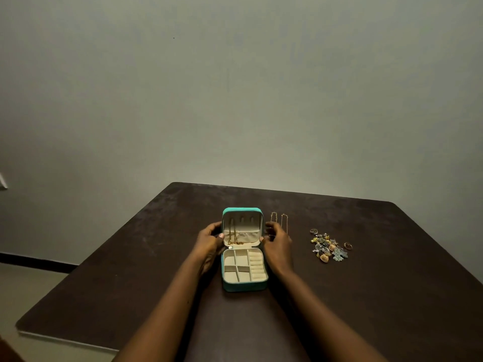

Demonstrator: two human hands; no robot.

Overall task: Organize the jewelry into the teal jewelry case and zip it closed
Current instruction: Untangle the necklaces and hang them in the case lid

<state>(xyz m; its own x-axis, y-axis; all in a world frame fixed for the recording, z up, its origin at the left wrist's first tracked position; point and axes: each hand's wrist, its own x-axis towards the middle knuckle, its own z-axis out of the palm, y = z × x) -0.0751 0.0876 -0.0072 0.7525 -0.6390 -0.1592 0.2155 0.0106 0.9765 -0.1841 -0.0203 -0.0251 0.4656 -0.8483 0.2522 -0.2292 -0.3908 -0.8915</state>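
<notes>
While left hand (209, 242) and right hand (278, 244) clasp its lid (252, 227), teal case (244, 286) open, 1 gold chain (233, 237) inside lid.

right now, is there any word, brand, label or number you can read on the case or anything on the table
None: no text can be read in this view.
The teal jewelry case shows only a plain teal shell and cream lining.
The jewelry pile is too small to show any stamp.
The table bears none.

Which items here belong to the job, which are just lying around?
Job: case, chain in its lid, two chains beside it, earring pile, left hand and right hand gripping the lid.
Other: table, white object at far left edge.
</notes>
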